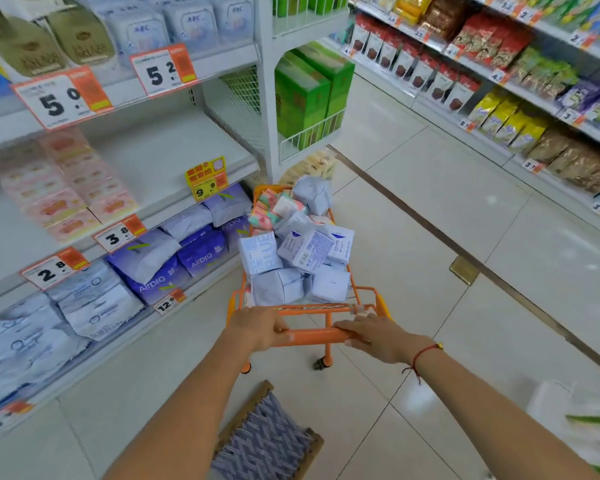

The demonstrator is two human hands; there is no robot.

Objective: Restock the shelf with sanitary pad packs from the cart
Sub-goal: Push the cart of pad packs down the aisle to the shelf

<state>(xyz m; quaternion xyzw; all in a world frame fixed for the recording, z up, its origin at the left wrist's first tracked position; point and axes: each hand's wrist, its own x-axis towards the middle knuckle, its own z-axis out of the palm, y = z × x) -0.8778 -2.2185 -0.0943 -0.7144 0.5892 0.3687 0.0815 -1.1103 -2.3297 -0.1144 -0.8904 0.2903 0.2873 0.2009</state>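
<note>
Both hands on the orange handle [314, 336] of the cart [368, 292]. Left hand [262, 327]: fingers curled over the bar, gripping it. Right hand [371, 336]: fingers lie fairly straight along the top of the bar, resting on it rather than wrapped. Red string bracelet [421, 355] on right wrist.

Sanitary pad packs [297, 252], pale blue and white, piled high in the cart basket; a few pink-patterned packs at the far end. Cart stands on the tiled floor [430, 254], just beside the shelf [174, 157] on the left. Middle tier half bare; pink packs [66, 188] at its left. Purple packs [201, 252] on the tier below.
</note>
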